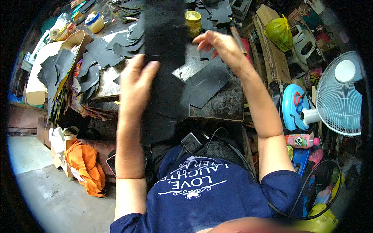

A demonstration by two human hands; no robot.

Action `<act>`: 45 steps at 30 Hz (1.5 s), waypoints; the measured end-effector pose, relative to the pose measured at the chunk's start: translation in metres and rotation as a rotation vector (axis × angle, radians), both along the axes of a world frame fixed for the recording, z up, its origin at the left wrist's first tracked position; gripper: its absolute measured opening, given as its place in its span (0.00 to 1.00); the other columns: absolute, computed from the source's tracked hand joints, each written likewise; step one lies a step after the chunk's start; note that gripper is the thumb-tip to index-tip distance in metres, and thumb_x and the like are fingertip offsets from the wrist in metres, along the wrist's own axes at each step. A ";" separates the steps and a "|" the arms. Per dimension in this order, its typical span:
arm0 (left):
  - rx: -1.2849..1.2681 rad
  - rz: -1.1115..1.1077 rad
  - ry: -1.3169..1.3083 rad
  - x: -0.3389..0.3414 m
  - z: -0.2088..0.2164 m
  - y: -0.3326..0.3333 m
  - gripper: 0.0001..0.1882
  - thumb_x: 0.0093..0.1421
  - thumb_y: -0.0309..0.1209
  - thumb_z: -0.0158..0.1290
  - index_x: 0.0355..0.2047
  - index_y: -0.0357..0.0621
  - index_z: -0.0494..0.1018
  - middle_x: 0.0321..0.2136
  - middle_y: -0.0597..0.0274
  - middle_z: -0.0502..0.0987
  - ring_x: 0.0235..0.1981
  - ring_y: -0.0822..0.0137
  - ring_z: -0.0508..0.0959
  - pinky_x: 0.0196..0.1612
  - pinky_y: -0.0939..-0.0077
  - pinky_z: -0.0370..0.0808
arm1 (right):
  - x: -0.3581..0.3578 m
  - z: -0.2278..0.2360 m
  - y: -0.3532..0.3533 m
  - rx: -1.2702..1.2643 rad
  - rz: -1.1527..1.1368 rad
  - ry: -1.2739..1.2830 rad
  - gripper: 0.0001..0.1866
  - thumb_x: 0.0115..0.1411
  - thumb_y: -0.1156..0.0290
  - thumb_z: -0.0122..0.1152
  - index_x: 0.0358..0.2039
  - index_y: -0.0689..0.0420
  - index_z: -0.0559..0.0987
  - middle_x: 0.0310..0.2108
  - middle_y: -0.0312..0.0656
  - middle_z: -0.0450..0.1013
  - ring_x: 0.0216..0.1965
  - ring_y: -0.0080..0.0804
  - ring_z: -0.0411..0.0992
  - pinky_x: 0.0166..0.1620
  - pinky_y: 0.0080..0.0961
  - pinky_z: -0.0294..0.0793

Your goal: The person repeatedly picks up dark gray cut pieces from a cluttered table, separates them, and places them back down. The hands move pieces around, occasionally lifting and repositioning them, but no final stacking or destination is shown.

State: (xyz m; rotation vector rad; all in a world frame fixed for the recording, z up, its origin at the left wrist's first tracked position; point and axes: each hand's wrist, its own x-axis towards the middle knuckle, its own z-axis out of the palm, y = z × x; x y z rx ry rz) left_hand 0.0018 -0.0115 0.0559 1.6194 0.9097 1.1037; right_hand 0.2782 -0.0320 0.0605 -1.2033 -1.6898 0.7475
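Observation:
A long, flat black sheet (165, 35), perhaps leather or a similar material, runs from the top of the view down toward my lap. My left hand (138, 75) grips its left edge, thumb on top and fingers partly hidden beneath. To the right of the sheet, my right hand (221, 46) hovers over the worktable with loosely bent fingers apart, and nothing shows in them. Below that hand, a cut black piece (208, 85) lies on the dark tabletop (225, 106). A yellow-lidded jar (192, 22) stands just beyond, between the sheet and my right hand.
Many cut black pieces (103, 52) cover the table's left side, some hanging over its edge. A white tub (94, 22) sits farther back. At right are a fan (340, 93), a pink bottle (302, 141) and a yellow-green bag (278, 33). An orange bag (84, 167) hangs at lower left.

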 end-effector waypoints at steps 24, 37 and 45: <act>0.206 0.013 0.433 -0.030 -0.012 0.006 0.20 0.55 0.31 0.61 0.47 0.38 0.70 0.32 0.46 0.80 0.34 0.51 0.81 0.40 0.64 0.76 | 0.089 -0.005 -0.022 0.062 -0.498 0.473 0.13 0.67 0.59 0.57 0.38 0.56 0.71 0.29 0.35 0.74 0.21 0.20 0.70 0.24 0.20 0.72; -0.073 -0.118 0.557 -0.036 -0.039 0.026 0.29 0.49 0.36 0.68 0.45 0.39 0.65 0.30 0.48 0.76 0.34 0.56 0.78 0.41 0.65 0.75 | -0.056 -0.017 -0.047 0.177 -0.397 -0.603 0.21 0.61 0.59 0.62 0.56 0.39 0.77 0.44 0.41 0.79 0.42 0.40 0.79 0.43 0.32 0.77; -0.029 -0.133 0.543 -0.034 -0.038 0.021 0.28 0.49 0.36 0.68 0.42 0.38 0.64 0.30 0.46 0.75 0.34 0.53 0.77 0.41 0.64 0.74 | -0.048 0.006 -0.058 0.301 -0.315 -0.196 0.23 0.63 0.70 0.61 0.60 0.47 0.74 0.37 0.32 0.78 0.30 0.14 0.70 0.31 0.13 0.71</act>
